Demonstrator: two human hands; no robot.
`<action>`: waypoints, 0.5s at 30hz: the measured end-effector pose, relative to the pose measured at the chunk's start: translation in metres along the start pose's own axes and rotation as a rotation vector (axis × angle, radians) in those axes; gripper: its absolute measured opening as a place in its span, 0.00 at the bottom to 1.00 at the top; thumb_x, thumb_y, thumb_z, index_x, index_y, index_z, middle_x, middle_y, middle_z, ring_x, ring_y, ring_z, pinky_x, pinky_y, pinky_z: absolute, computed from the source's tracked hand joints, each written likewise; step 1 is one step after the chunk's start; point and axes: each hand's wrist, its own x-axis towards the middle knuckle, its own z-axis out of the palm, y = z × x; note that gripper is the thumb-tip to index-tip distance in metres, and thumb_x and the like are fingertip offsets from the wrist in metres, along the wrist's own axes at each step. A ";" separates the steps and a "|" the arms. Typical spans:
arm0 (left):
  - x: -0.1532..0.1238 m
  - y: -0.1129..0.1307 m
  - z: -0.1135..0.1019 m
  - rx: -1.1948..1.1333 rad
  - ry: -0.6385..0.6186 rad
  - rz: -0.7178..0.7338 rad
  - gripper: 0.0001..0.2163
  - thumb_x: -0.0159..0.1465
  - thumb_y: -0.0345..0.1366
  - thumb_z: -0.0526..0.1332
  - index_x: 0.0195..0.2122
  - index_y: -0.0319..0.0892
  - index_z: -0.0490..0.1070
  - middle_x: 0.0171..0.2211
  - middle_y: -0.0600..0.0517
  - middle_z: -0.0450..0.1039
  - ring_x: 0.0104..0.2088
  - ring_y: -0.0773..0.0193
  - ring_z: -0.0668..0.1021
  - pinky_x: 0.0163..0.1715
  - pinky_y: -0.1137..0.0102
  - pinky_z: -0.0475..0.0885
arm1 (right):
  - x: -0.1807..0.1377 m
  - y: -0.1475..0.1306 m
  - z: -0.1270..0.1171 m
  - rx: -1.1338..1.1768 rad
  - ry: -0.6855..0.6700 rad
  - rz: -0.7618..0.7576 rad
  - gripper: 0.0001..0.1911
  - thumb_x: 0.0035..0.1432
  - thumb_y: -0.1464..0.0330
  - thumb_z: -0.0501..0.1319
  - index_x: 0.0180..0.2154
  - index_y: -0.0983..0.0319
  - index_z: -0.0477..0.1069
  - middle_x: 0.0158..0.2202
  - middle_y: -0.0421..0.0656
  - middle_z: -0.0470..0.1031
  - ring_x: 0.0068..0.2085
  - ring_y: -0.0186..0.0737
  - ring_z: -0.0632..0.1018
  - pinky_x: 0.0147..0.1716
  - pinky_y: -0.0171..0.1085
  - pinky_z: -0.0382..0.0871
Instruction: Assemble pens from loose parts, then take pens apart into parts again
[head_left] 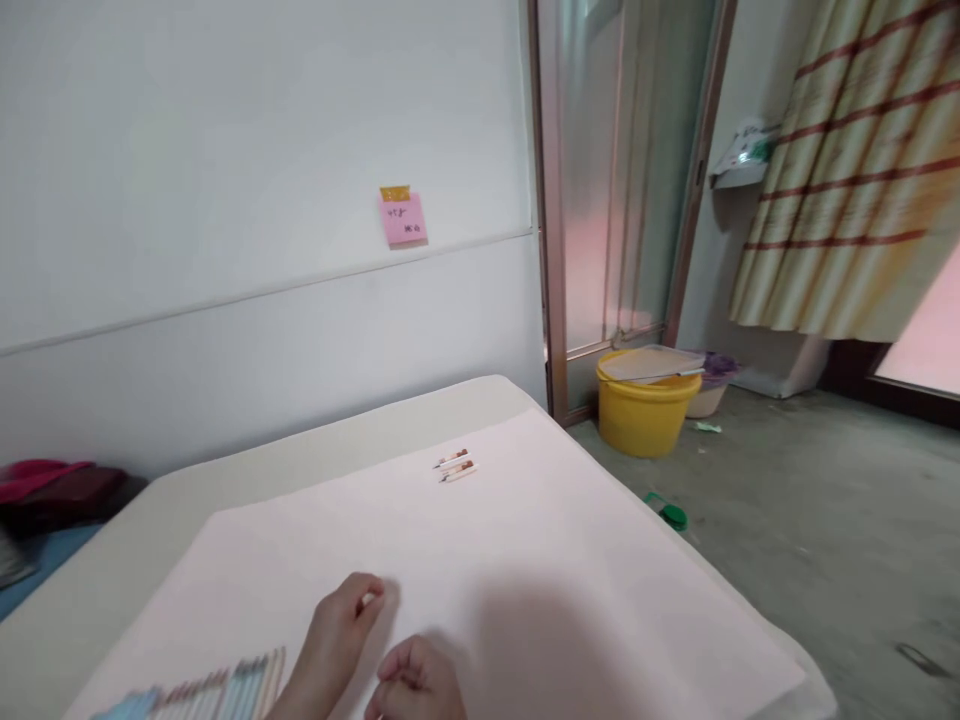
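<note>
Both my hands are over the pink-white sheet (480, 545) on the table, close to its near side. My left hand (343, 622) has its fingers curled towards the thumb, and a small gap between them shows nothing held. Just right of it, my right hand (418, 682) is closed in a loose fist, with no object seen in it. A row of slim pens (225, 688) in pale blue, white and pink lies beside my left forearm, partly cut off and blurred. Farther off, two pens (457, 472) with brown-and-white patterns lie side by side, apart from both hands.
A white wall with a pink note (403, 220) rises behind the table. Dark red and pink items (64, 490) sit at the far left. On the floor to the right stand a yellow bucket (646, 418) and a green object (673, 516). A curtain (847, 190) hangs beyond.
</note>
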 end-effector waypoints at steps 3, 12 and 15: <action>-0.047 -0.011 -0.053 -0.050 0.121 -0.183 0.10 0.53 0.45 0.58 0.30 0.46 0.72 0.20 0.56 0.71 0.23 0.62 0.72 0.25 0.71 0.65 | -0.007 -0.004 -0.001 0.008 -0.036 -0.012 0.09 0.35 0.70 0.54 0.25 0.62 0.61 0.15 0.36 0.70 0.11 0.27 0.64 0.10 0.25 0.45; -0.105 -0.058 -0.123 0.000 0.307 -0.361 0.10 0.54 0.42 0.55 0.26 0.42 0.71 0.18 0.54 0.69 0.23 0.63 0.71 0.24 0.72 0.64 | -0.033 0.003 0.001 -0.171 -0.015 0.016 0.07 0.40 0.72 0.56 0.27 0.64 0.63 0.20 0.39 0.70 0.17 0.28 0.66 0.16 0.28 0.52; -0.102 -0.068 -0.120 0.172 0.207 -0.400 0.09 0.56 0.36 0.52 0.24 0.43 0.70 0.22 0.53 0.72 0.27 0.63 0.73 0.27 0.72 0.63 | -0.033 0.010 0.004 -0.254 -0.028 0.037 0.06 0.42 0.72 0.57 0.28 0.64 0.64 0.22 0.40 0.71 0.19 0.28 0.66 0.18 0.29 0.54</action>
